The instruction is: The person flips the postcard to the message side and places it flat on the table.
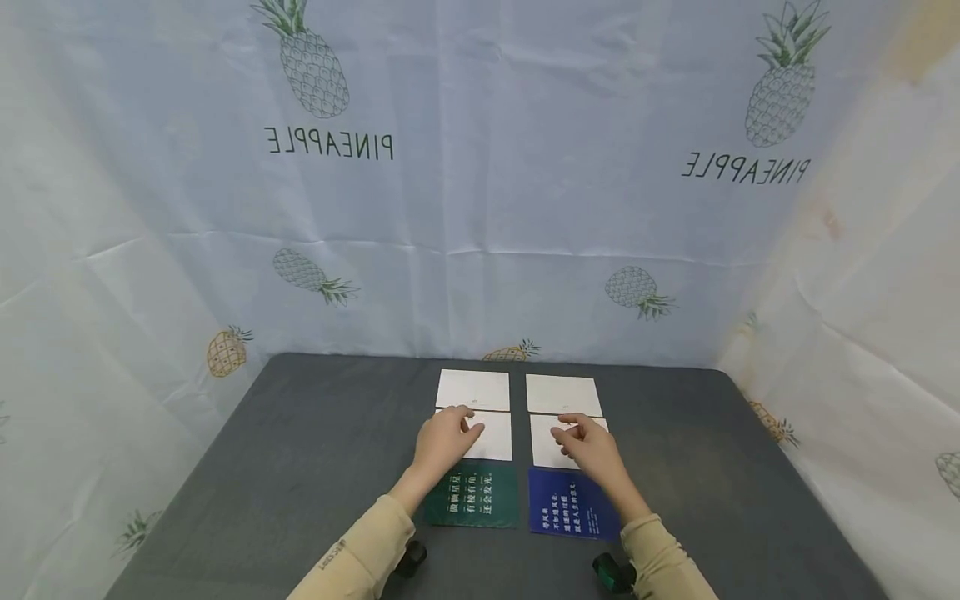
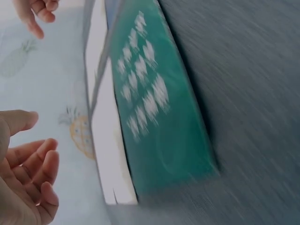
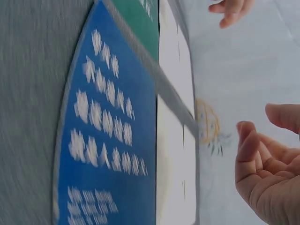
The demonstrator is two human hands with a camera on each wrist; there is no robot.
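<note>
One green card, white-lettered, on near side of left grip; one blue card, likewise lettered, on near side of right grip. Left grip: thumb and fingers apart, fingers loosely bent, hovers over left middle card, white; left far card, white, beyond it. Right grip: thumb apart from bent fingers, hovers over right middle card, white; right far card, white, beyond it. Dark worktop beneath both grips; pineapple-print cloth hangs beyond them.
</note>
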